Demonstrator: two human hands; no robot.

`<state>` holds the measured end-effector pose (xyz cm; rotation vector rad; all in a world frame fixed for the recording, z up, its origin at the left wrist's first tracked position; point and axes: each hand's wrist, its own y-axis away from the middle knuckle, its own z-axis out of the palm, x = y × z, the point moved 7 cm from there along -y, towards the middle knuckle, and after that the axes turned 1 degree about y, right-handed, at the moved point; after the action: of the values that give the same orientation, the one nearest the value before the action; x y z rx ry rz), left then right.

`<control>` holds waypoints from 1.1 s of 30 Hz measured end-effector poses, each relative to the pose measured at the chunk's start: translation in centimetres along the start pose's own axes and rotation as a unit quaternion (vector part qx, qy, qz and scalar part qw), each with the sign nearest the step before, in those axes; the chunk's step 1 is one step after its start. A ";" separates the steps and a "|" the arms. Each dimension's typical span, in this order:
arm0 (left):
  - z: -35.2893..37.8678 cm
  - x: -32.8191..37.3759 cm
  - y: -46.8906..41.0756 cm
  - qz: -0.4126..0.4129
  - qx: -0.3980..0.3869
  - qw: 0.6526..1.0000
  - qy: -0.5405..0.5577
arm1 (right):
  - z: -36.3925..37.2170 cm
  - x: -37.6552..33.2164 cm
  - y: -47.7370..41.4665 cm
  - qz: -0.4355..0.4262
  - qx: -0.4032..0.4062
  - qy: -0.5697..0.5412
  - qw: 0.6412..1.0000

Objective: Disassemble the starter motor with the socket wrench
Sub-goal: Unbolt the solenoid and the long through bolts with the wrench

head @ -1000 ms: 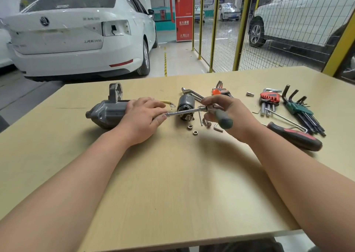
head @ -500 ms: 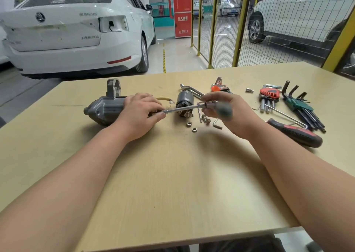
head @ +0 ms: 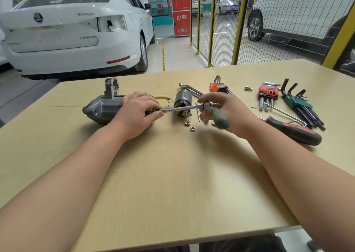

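Observation:
The grey starter motor (head: 101, 108) lies on its side on the table (head: 172, 184), left of centre. My left hand (head: 134, 113) grips its right end, hiding that end. My right hand (head: 226, 111) holds the socket wrench (head: 184, 108) by its green handle; the chrome shaft runs left, and its tip meets the motor under my left thumb. A dark solenoid cylinder (head: 182, 100) lies just behind the shaft. A yellow cable (head: 161, 97) sticks out beside my left hand.
Two nuts (head: 189, 125) and loose bolts lie below the shaft. To the right are a red-black screwdriver (head: 294, 130), red (head: 268, 94) and green (head: 299, 103) hex key sets, and spanners (head: 190, 89). Cars and a yellow mesh fence stand beyond the table.
My right hand has turned the wrench handle a little while the shaft tip stays at the motor. The left hand keeps its grip on the motor.

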<state>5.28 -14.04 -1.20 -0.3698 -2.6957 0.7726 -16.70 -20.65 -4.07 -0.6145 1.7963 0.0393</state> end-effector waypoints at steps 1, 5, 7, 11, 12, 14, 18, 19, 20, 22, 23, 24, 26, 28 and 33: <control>-0.1 0.2 0.1 0.000 0.014 1.000 -0.003 | 0.0 0.0 -0.1 0.007 -0.001 -0.003 1.000; -0.2 0.7 0.7 -0.006 0.060 0.998 -0.018 | 0.7 0.8 -0.4 0.100 0.017 -0.054 0.993; -0.2 0.7 0.6 -0.011 0.053 0.998 -0.023 | 0.7 1.1 -0.3 0.120 0.016 -0.080 0.989; 0.4 0.1 -0.2 -0.006 -0.026 0.999 -0.026 | 0.3 0.5 0.0 0.019 -0.026 -0.018 0.999; 0.3 0.0 -0.4 -0.006 -0.028 0.999 -0.017 | -0.1 0.4 -0.1 0.012 -0.010 -0.014 1.000; 0.0 0.1 -0.5 -0.010 -0.009 1.000 -0.005 | -0.3 0.1 -0.3 0.009 0.005 -0.006 1.000; 0.0 0.5 0.0 -0.016 0.039 0.999 -0.021 | 0.4 0.9 -0.4 0.095 -0.005 0.016 0.995; 0.0 0.6 0.1 -0.016 0.041 0.999 -0.025 | 0.4 1.1 -0.4 0.111 0.003 -0.004 0.994; 0.1 0.5 0.2 -0.014 0.035 0.999 -0.028 | 0.5 1.1 -0.3 0.115 0.003 -0.017 0.993; 0.4 0.2 0.0 -0.006 -0.001 0.999 -0.032 | 0.9 0.6 0.1 0.073 -0.028 -0.006 0.997; 0.5 0.1 -0.1 0.000 -0.019 0.999 -0.029 | 0.8 0.2 0.2 0.048 -0.036 -0.004 0.998; 0.5 0.0 -0.3 0.004 -0.030 0.999 -0.023 | 0.5 -0.2 0.2 0.023 -0.029 -0.005 0.999; 0.4 0.0 -0.5 0.006 -0.030 0.999 -0.013 | -0.2 -0.7 -0.2 -0.007 0.000 0.001 1.000; 0.2 0.2 -0.4 -0.001 0.001 1.000 -0.014 | 0.0 -1.2 -0.4 0.005 0.005 -0.002 1.000; 0.3 0.3 0.0 -0.018 0.022 0.999 -0.026 | 0.6 0.5 -0.5 0.090 -0.011 -0.013 0.996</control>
<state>4.92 -14.04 -1.38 -0.2942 -2.7207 0.8410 -16.03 -21.04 -4.61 -0.4641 1.8229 0.1902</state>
